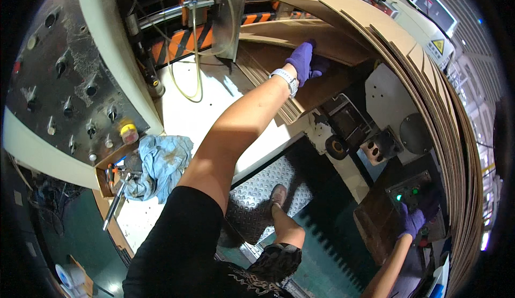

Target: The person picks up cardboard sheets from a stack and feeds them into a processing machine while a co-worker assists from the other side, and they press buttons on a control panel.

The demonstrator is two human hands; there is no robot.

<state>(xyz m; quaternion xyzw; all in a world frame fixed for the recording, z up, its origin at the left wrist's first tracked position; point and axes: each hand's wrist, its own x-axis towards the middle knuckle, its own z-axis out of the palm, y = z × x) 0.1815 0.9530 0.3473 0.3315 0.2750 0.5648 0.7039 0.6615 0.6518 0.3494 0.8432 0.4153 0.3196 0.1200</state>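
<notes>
My left hand (303,65), in a purple glove with a pale watch at the wrist, reaches out over brown cardboard sheets (308,38) inside the machine. Its visible fingers are spread against the cardboard, and part of them lies in dark shadow. More sheets in a stack (263,81) sit below and beside that wrist. At the lower right, my right hand (412,222) wears a purple glove too. Its fingers are apart at a dark control panel (413,183) with green lit buttons, one fingertip just below a glowing one; contact cannot be made out.
A tall curved stack of cardboard (450,116) rises on my right. To the left stands a knob-covered panel (70,78). A stained blue rag (163,164) and a metal wrench-like tool (115,201) lie by a small box. Below is a metal tread plate (284,174).
</notes>
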